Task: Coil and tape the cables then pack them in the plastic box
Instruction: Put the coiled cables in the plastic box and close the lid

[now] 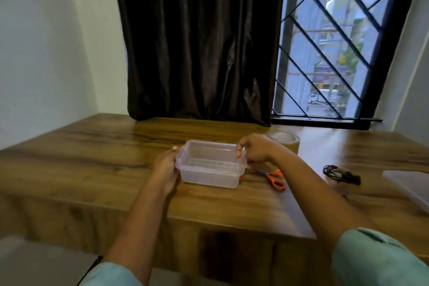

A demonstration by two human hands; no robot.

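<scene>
You have one clear rectangular plastic box (210, 169), one roll of brown tape (289, 141), one pair of orange-handled scissors (274, 178), one flat clear plastic lid (411, 184) and one bundle of black cable (340, 173); how many cables are in it, you cannot tell. Two hands show: left hand (166, 169), right hand (255, 150).

Room in home or flat, not lab or workshop. Plain white walls (46, 53) meeting in corner. Heavy dark brown curtain (197, 42) over left part of window, hanging down to counter (92, 158). Window grille (336, 30) of black diagonal bars (household security kind). Outside: grey buildings (301, 53), white vehicle (314, 97) on street below. Counter wood-grain, set against wall under window. Household odds on it: orange-handled scissors (274, 177), roll of brown tape (286, 141), plastic box (209, 172).
</scene>
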